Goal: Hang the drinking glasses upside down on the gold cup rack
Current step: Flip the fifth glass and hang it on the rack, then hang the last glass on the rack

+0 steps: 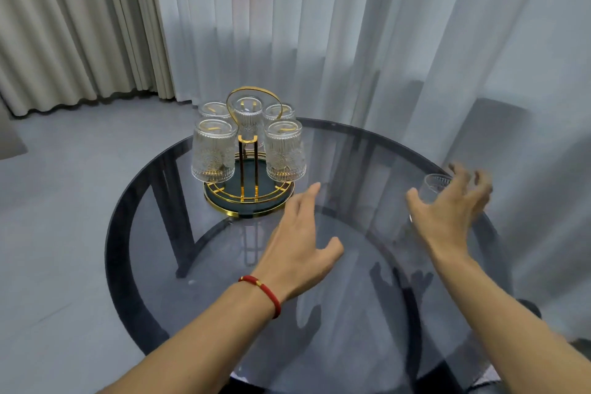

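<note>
A round, dark smoked-glass counter [153, 233] carries the gold wire cup rack with a dark green circular base tray [249, 198], set toward the far left of the surface. Five clear embossed drinking glasses hang on it mouth-down: two at the front, left [213, 152] and right [284, 150], and three behind them, partly hidden. A sixth clear embossed drinking glass [431, 190] stands at the counter's right edge, well apart from the rack. The right hand [447, 217] is at this glass with fingers spread and curled around it; motion blur prevents confirming whether the grip is closed or contact made. The left hand [297, 243], with a red cord bracelet [262, 293] at the wrist, hovers released over the counter centre, fingers extended toward the rack base, holding nothing. Pale curtains [287, 25] hang behind the counter.
</note>
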Demonstrator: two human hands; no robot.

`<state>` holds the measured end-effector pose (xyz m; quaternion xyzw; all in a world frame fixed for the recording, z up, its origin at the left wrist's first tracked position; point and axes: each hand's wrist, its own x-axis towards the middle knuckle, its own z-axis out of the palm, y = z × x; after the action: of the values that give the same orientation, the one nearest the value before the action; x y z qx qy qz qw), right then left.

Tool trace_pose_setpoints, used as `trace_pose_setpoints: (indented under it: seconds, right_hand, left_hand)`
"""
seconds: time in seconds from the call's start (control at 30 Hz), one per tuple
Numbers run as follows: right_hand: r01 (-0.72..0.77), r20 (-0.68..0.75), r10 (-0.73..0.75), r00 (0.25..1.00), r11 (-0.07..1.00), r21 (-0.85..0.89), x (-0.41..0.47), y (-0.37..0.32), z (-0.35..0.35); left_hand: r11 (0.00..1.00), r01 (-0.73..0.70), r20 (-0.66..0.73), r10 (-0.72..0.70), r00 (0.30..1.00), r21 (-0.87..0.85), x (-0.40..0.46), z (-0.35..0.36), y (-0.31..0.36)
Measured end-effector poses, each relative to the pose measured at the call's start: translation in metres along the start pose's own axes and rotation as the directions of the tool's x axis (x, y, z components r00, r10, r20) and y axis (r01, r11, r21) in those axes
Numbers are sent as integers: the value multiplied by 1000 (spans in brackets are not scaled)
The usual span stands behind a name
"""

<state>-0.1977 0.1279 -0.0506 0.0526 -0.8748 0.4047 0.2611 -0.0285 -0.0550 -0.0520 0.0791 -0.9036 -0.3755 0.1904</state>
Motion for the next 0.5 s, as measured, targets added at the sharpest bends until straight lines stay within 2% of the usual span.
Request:
trace_pose_setpoints:
  seconds: [0.03,0.13,0.23,0.4,0.5]
  right_hand:
    - [-74,22,73,997,997,32,6,8,-3]
    - [-253,204,220,954,956,148,10,33,-5]
    - [-358,277,308,910,921,153,11,54,-1]
    - [-357,249,320,914,926,123,16,61,0]
    - [-224,299,173,938,964,146,12,54,-13]
  left_hand:
    - [1000,-3,10,3,1000,11,-2,3,3]
    - [1000,6,20,-7,1000,17,-7,10,12]
    - [999,26,68,-28,997,34,-14,20,18]
    - [1000,17,138,-20,990,25,-21,32,24]
    - [999,52,122,-52,991,-1,-16,28,24]
